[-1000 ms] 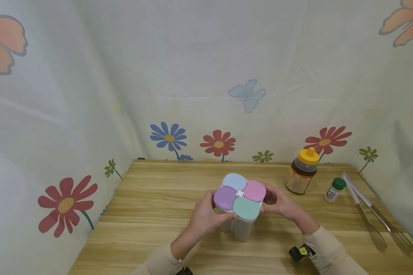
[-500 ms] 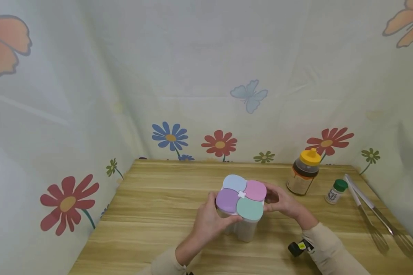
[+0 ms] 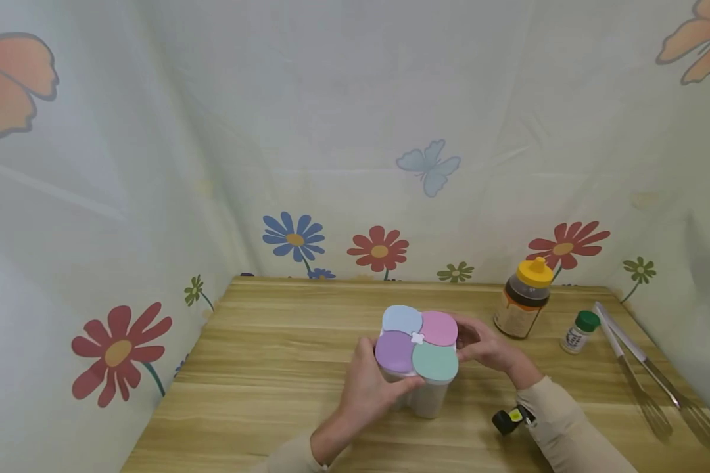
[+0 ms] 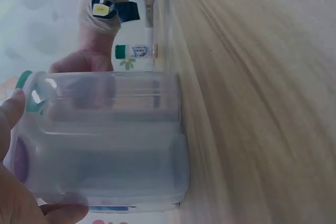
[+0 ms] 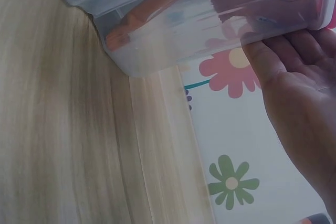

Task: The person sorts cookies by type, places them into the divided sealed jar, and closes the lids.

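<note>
A clear storage container (image 3: 428, 399) with four petal-shaped lids stands upright on the wooden table. The lids are light blue (image 3: 402, 319), pink (image 3: 440, 328), purple (image 3: 395, 351) and green (image 3: 435, 362), around a small white centre piece. My left hand (image 3: 367, 384) grips its left side near the top, thumb across the front under the lids. My right hand (image 3: 491, 345) holds the upper right side, thumb in front and fingers partly hidden behind. Through the clear wall in the right wrist view, orange-brown shapes (image 5: 147, 14) show; I cannot tell what they are.
Right of the container stands a yellow-capped bottle (image 3: 522, 305) with dark contents. Beside it is a small green-capped jar (image 3: 578, 334). Long metal utensils with slotted ends (image 3: 633, 368) lie along the table's right side. A flower-print curtain (image 3: 331, 164) hangs behind the table.
The container has turned slightly anticlockwise seen from above, its purple and green lids shifting rightward. My left hand has moved right with it. The right hand stays almost in place.
</note>
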### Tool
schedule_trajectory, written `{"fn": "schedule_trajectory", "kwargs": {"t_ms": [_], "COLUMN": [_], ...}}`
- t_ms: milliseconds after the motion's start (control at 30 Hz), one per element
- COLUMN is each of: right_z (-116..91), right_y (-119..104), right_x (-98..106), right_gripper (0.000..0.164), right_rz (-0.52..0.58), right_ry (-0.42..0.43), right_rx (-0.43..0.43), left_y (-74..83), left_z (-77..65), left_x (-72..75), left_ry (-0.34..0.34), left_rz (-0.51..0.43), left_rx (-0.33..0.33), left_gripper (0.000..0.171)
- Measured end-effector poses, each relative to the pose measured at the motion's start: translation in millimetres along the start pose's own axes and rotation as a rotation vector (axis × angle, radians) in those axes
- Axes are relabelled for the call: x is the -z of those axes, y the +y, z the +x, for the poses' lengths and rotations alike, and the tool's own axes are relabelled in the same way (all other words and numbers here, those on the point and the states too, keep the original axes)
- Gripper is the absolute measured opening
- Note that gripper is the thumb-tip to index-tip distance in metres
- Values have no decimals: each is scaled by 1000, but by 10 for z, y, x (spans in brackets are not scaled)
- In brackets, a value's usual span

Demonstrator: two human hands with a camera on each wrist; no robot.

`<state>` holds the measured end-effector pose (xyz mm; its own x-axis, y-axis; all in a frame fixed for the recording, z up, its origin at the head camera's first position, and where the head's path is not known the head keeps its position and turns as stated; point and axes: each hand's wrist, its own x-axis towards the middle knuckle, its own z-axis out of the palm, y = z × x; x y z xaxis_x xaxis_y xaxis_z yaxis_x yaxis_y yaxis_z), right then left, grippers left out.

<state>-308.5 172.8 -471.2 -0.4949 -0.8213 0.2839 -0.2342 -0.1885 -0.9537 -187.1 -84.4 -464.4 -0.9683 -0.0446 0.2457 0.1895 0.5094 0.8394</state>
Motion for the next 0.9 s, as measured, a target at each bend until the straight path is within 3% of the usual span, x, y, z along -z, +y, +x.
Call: {"fn": "schedule_trajectory", "kwargs": {"t_ms": [367,600,900], "right_z": [47,89,95], "right_y": [28,84,114], "right_x": [46,67,75], "right_gripper": [65,71,75], "right_rz": [93,192,198], "right_ry": [-56,-80,-72], "right_rx": [14,-30,-35], "left_y": [20,15,29], "left_z": [-42,-68,-86], "left_x": [-73,-140,-173], "left_ry": [66,100,108], "left_rz": [57,69,59], "left_rx": [7,19,32], "left_gripper": [98,99,99]}}
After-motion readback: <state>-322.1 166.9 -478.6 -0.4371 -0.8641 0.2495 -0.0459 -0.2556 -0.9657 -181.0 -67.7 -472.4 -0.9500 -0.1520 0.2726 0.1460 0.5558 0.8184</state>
